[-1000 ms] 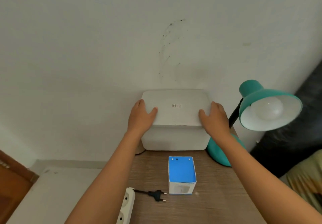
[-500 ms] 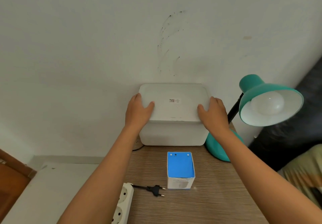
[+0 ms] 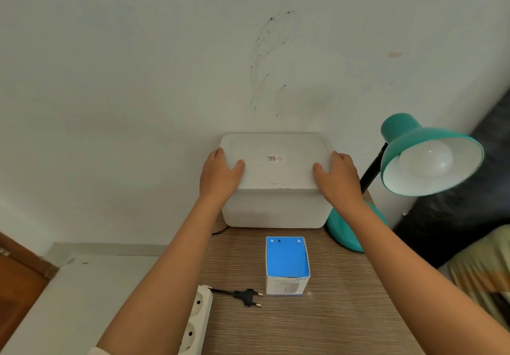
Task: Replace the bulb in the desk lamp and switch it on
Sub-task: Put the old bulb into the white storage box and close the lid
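A teal desk lamp [image 3: 414,145] stands at the table's back right, its shade tilted toward me with a white bulb [image 3: 426,160] screwed inside, unlit. Its round teal base [image 3: 347,230] sits partly behind my right forearm. A blue-and-white bulb box [image 3: 287,265] stands upright in the middle of the table. The lamp's black plug [image 3: 248,296] lies loose beside a white power strip [image 3: 197,318]. My left hand [image 3: 220,175] and my right hand [image 3: 336,178] grip the two sides of the lid of a white container [image 3: 276,208] against the wall.
The wooden table [image 3: 331,313] is narrow, with its left edge beside the power strip. A white wall rises directly behind the container. A dark cushion [image 3: 469,216] and a yellowish fabric [image 3: 485,266] lie to the right. A brown wooden surface [image 3: 16,285] shows at lower left.
Both hands stay on the container's lid. The view has drifted slightly, so the container and lamp sit a little lower and left in frame; nothing on the table has moved.
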The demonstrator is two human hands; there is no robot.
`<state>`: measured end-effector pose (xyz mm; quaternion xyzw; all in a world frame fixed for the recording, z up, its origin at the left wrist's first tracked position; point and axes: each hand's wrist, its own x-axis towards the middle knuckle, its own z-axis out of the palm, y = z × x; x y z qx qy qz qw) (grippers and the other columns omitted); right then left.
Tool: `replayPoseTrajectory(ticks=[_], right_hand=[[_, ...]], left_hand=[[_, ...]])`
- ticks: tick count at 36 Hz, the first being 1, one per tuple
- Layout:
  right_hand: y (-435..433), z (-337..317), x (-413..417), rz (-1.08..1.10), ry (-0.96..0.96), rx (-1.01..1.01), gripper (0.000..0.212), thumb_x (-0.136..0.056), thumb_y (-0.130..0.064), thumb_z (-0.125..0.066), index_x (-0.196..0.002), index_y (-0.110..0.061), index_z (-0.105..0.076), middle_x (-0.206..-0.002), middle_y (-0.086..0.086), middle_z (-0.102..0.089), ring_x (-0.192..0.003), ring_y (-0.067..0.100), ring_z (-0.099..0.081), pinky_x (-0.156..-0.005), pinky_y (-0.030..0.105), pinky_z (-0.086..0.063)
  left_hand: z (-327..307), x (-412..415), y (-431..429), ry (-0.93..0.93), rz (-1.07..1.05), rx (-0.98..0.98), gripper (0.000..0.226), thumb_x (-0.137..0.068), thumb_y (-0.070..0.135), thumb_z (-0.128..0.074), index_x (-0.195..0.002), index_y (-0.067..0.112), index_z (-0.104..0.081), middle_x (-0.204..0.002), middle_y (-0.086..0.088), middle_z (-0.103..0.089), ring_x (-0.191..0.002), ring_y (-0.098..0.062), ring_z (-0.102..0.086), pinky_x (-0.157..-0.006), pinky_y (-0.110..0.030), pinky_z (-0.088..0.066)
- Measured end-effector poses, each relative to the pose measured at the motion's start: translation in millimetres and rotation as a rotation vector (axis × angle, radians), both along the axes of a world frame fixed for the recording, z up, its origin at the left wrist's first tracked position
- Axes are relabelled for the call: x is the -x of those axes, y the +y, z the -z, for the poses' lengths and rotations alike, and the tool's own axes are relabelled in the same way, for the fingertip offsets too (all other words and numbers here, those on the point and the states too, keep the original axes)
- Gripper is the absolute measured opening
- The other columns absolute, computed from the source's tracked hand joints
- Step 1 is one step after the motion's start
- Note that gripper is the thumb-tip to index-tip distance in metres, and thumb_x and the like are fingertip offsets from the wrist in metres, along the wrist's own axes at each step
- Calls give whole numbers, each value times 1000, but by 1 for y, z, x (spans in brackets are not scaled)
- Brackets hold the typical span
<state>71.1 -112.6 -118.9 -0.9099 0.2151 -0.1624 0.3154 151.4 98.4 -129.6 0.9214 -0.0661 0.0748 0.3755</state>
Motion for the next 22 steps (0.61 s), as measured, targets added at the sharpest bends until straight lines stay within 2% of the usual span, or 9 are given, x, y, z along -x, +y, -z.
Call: replayPoseTrajectory(ticks=[4,9,12,16,22], right_hand=[[0,0,-1,-9,-19,-39,39,-90,-31,-44,-115,-1,-49,-129,17,-46,-112,32,-48,-87,35,-40],[0,7,7,-11,-84,-109,46,-93,-26,-45,-132,-3,-39,-142,14,-36,-125,28,-41,-88,22,-26],[0,7,9,-6,-112,-136,46,-94,-24,-47,-133,-1,-39,-143,15,-36,-128,27,-39,-88,19,-23],[0,6,9,2,-125,-152,47,-93,-24,-49,-133,-1,-40,-143,14,-37,-129,27,-38,-91,20,-24],[-3,8,5,20,-149,-209,59,-90,-28,-52,-141,-5,-34,-147,11,-34,-135,25,-34,-108,29,-26]], left_hand=[[2,-1,0,-1,-13,-15,45,-90,39,-50,-117,4,-50,-125,-12,-52,-112,-28,-50,-80,-30,-36],[3,6,-3,-46,-22,-24,49,-91,39,-49,-128,7,-44,-133,-9,-46,-118,-26,-47,-81,-27,-33],[3,7,-3,-54,-22,-20,51,-91,39,-48,-130,8,-42,-136,-8,-44,-118,-25,-47,-81,-26,-33],[4,8,-5,-36,-28,-5,54,-92,40,-48,-135,8,-39,-141,-8,-40,-120,-25,-47,-83,-26,-33],[3,9,-7,-37,-58,11,55,-91,39,-50,-134,7,-40,-143,-8,-39,-123,-25,-46,-84,-26,-32]])
